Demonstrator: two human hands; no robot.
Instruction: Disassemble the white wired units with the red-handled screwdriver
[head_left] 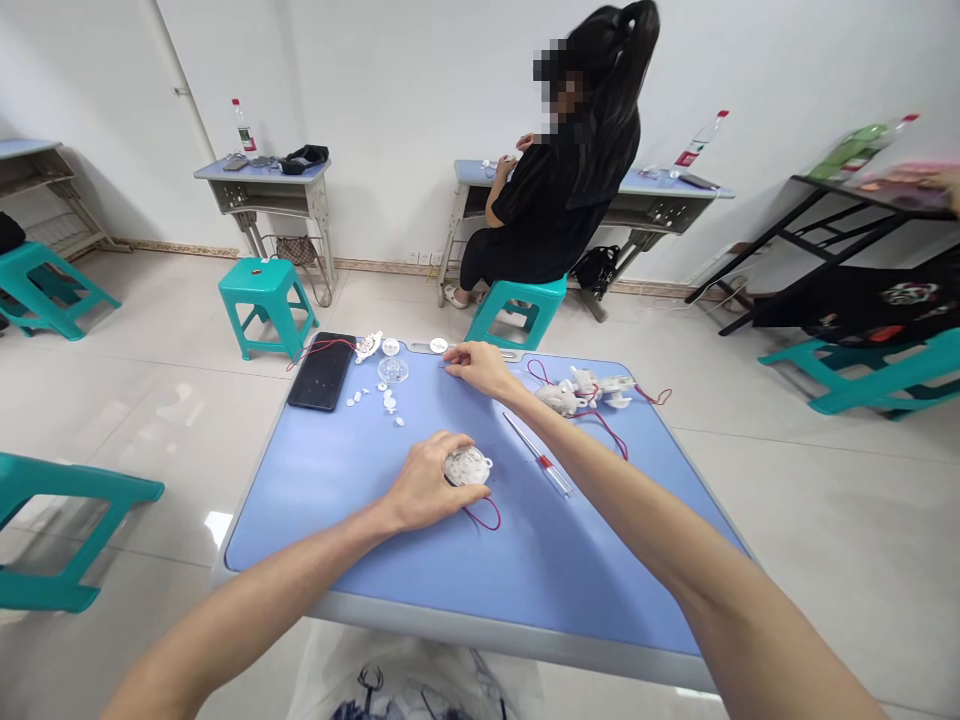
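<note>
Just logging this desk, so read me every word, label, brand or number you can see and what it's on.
Nothing can be read.
Bottle on the back left desk: red label, too small.
Bottle on the desk behind the seated person: label too blurred.
Bag by the near table edge: dark print, unreadable.
Black phone: no text shows.
Round white casing in the left hand: no readable marks.

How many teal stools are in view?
5 stools: far left, mid-floor, under the seated person, right, near left. More may be out of view.
</note>
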